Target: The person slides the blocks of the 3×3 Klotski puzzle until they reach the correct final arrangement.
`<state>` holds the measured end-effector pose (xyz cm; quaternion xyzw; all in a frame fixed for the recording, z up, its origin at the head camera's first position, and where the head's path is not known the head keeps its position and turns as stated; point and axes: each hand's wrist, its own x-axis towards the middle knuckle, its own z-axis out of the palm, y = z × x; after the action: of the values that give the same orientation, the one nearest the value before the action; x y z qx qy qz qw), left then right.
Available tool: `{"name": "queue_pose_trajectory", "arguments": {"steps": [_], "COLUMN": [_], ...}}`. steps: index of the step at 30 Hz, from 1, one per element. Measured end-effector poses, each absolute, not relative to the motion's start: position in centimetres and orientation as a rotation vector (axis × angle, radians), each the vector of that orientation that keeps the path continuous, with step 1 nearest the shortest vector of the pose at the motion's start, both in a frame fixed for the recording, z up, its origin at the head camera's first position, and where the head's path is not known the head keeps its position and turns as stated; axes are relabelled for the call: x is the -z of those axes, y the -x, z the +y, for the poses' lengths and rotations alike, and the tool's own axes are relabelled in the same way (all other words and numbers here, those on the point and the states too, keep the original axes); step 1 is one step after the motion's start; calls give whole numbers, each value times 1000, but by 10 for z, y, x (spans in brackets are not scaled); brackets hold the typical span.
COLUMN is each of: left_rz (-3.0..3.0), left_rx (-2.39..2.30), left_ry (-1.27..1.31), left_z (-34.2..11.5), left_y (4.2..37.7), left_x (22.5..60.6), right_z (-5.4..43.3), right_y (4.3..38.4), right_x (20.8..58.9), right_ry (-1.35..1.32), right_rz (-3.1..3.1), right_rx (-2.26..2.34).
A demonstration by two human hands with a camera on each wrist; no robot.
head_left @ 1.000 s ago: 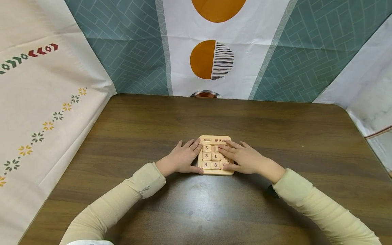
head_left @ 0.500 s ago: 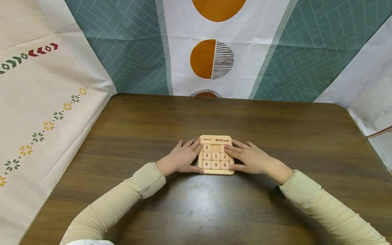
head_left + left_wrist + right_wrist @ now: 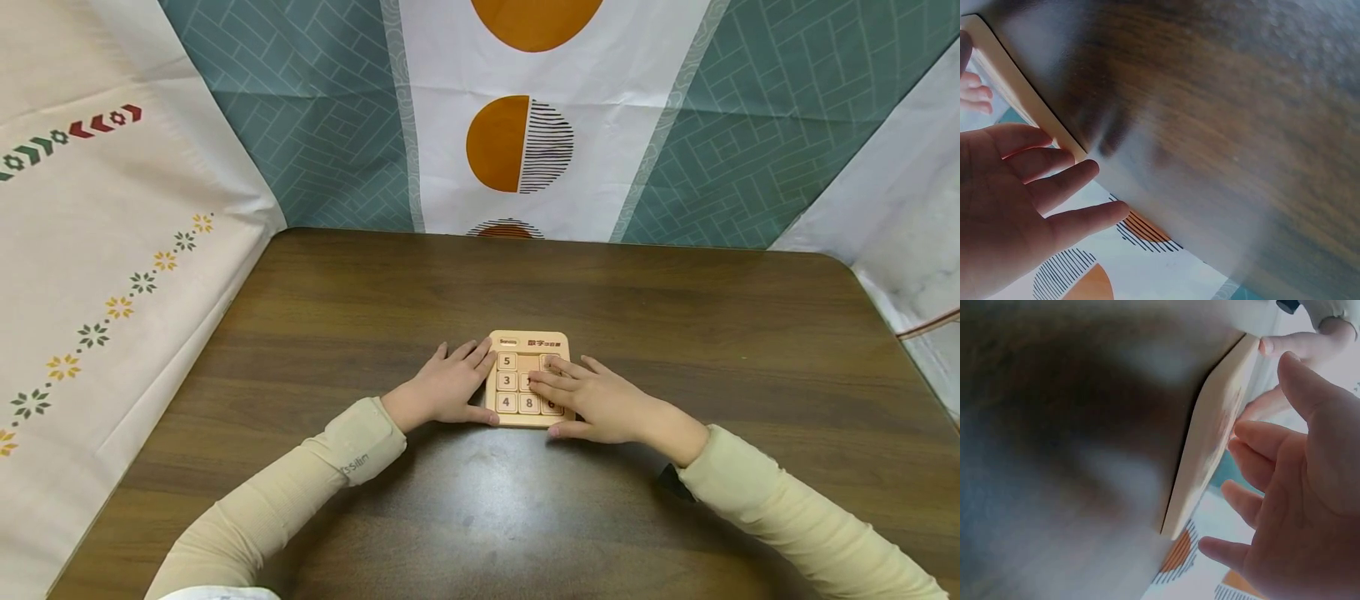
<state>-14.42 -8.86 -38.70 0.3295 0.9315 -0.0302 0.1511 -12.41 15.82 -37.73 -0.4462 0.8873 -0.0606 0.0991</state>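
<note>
Here it is, the wooden number slide puzzle [image 3: 527, 422], lying flat on the brown wooden table [image 3: 375, 300] — about midway between the left and right edges and well in from the far one. Left hand [image 3: 444, 392] at the puzzle's left edge: fingers reaching to the frame, thumb resting at the near-left corner. The left wrist view shows those fingers straight, index and middle close together, ring and little fanned apart.

Over to the right hand [image 3: 603, 404], stretched across the puzzle's right side, fingers spread, thumb out by the near edge. One fingertip sits over the far-right tile, others over the middle tile — whether they press, I can't tell. And the numbers! Down the left column, 5 tile [image 3: 507, 361], 3 tile [image 3: 507, 381], 4 tile [image 3: 507, 402]; then 8 tile [image 3: 529, 403] in the near row, the tile beside it half covered. Bare wood shows in the far row's middle slot.

Beyond the table's far edge hangs a teal-and-white patterned cloth [image 3: 300, 125], orange circles down its middle; along the left edge, a cream cloth [image 3: 60, 275] with star flowers.
</note>
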Motion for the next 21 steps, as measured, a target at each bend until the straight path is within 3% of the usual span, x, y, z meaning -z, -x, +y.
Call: {"name": "queue_pose_trajectory", "arguments": {"steps": [21], "left_rz": [2669], "left_rx": [80], "left_ry": [-931], "left_z": [-88], "left_y": [143], "left_x": [386], "right_z": [152], "right_y": [139], "right_x": [380], "right_ry": [1302], "right_rz": [2621], "right_rx": [130]}}
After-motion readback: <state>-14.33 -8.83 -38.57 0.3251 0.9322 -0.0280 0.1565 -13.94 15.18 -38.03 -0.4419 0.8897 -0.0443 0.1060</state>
